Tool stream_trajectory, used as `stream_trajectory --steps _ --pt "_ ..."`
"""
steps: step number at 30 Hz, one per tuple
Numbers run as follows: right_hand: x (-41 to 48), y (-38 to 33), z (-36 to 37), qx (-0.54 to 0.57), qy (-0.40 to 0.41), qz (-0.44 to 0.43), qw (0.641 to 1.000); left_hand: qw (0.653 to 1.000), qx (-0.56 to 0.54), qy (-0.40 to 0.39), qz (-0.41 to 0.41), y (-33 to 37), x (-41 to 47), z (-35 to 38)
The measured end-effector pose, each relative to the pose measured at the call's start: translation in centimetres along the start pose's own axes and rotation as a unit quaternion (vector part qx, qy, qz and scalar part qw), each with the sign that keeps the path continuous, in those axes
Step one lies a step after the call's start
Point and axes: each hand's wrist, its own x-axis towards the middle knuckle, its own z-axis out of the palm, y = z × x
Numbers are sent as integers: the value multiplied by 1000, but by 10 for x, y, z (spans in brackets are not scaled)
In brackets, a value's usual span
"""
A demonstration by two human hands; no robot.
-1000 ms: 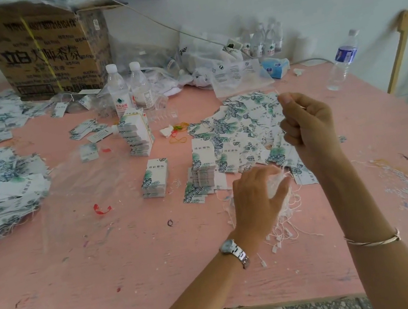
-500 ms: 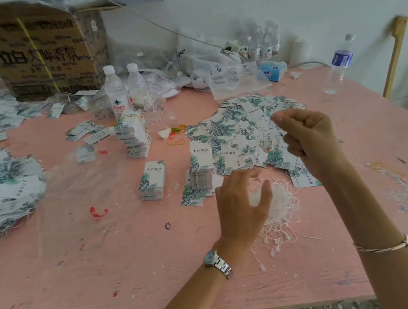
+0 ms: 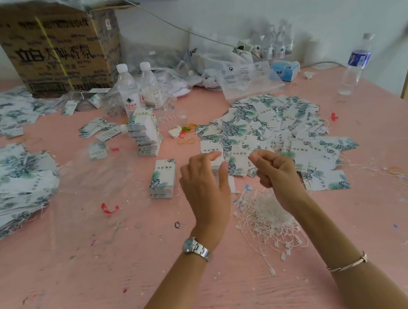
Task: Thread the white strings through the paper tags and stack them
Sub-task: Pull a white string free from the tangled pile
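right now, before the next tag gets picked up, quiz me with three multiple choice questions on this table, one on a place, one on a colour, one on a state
1. Where does the bundle of white strings lie?
A. on top of a tag stack
B. on the table, beneath the wrist of the right hand
C. beside the far right bottle

2. What colour is the table top?
A. green
B. pink
C. black

3. How do the two bottles nearest the cardboard box stand?
A. upright, capped
B. on their sides
C. upright, caps off

1 B: the tangle spreads on the board, partly hidden by the right wrist.
2 B: bare pink board shows around everything.
3 A: both stand upright with white caps on.
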Motion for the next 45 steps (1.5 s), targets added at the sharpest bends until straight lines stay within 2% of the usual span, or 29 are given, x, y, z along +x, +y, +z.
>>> stream_trajectory --steps 2,6,8,11,12,23,31,35,39,45 --pt "1 6 2 11 2 5 1000 997 54 0 -49 -10 11 -2" --pt "2 17 0 35 14 17 999 987 82 -70 -120 -27 40 2" --pt "3 20 -1 36 15 15 999 978 73 -127 -149 -35 55 4" --pt "4 24 -4 34 25 14 999 945 34 -252 -206 -44 68 7" --pt "4 25 -4 35 27 15 999 940 28 -268 -210 -47 69 7" --pt "2 30 -7 33 19 14 999 966 -33 -134 -220 -52 69 -2" --pt "2 33 -11 39 15 26 999 965 -44 -169 -196 -49 71 -6" --pt "0 33 -11 43 17 28 999 975 9 -175 -137 -47 67 -5" --pt "-2 32 -12 40 14 33 999 981 14 -169 -99 -52 67 -2" --pt "-2 32 -12 33 8 36 999 983 -40 -147 -107 -46 69 -6"
